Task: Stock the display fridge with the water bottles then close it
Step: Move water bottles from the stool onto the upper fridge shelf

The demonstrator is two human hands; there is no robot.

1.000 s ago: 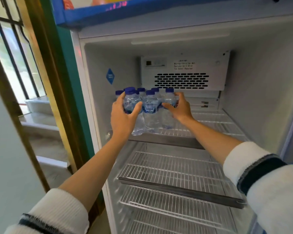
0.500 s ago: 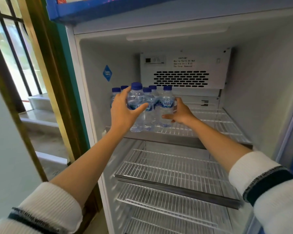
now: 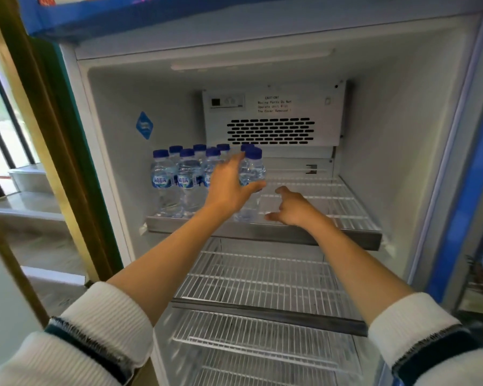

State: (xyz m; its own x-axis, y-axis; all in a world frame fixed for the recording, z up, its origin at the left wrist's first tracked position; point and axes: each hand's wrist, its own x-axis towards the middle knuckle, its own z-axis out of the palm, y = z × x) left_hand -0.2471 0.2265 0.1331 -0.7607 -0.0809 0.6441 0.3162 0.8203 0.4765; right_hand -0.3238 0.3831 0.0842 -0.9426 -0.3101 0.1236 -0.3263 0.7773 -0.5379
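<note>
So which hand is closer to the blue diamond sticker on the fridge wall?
Left. The left hand grips a bottle right of the blue diamond sticker; the right hand is farther right, low over the top shelf.

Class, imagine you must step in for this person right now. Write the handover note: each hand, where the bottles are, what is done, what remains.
Left hand: grips one clear plastic blue-capped water bottle, at the right end of the group.
Right hand: open, holds nothing, over the white wire top shelf.
Other blue-capped bottles: upright at the shelf's left side.
Done: one cluster on the top shelf.
Left: set this bottle, fill the bare lower wire shelves if more stock exists (none in view), close the white display fridge.
</note>
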